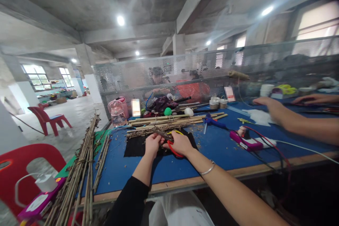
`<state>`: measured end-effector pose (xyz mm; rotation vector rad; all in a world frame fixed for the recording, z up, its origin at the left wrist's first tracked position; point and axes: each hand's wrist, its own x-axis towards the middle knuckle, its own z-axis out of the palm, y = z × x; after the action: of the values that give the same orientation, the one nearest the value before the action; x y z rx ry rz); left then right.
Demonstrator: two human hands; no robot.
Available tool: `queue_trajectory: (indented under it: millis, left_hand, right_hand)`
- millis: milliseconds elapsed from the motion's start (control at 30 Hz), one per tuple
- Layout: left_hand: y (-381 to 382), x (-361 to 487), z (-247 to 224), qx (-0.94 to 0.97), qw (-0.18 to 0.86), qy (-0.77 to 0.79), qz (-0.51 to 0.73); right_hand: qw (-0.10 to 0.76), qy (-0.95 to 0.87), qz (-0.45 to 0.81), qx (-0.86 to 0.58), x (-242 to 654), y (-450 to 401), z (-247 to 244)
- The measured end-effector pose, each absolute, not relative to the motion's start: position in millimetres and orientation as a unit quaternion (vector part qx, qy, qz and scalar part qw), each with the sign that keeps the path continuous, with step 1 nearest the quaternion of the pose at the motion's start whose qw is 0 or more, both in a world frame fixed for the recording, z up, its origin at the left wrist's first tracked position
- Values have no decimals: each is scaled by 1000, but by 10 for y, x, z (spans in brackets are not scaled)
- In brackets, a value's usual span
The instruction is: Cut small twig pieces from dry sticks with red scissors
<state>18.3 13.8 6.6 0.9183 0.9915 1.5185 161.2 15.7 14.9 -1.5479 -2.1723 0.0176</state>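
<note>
My left hand pinches a thin brown twig over a black cloth on the blue table. Close beside it, my right hand is closed around scissors with red and yellow handles. The blades are too small and too covered by my fingers to tell their position. Just beyond both hands lie rough twigs and smoother pale sticks. Small brown scraps are scattered around the cloth.
A long bundle of sticks overhangs the table's left edge. At right are a blue glue gun, a purple power strip with cables, and a co-worker's arms. A perforated metal screen stands behind. Red chairs are at left.
</note>
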Motion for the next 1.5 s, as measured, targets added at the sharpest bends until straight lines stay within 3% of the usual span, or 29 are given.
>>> queue_trajectory:
  millis: [1200, 1500]
  left_hand:
    - [146, 123, 45, 370, 534, 485, 585]
    - [154, 141, 10, 403, 501, 519, 563]
  right_hand:
    - [158, -798, 37, -580, 1623, 143, 195]
    - [177, -797, 12, -577, 1606, 123, 181]
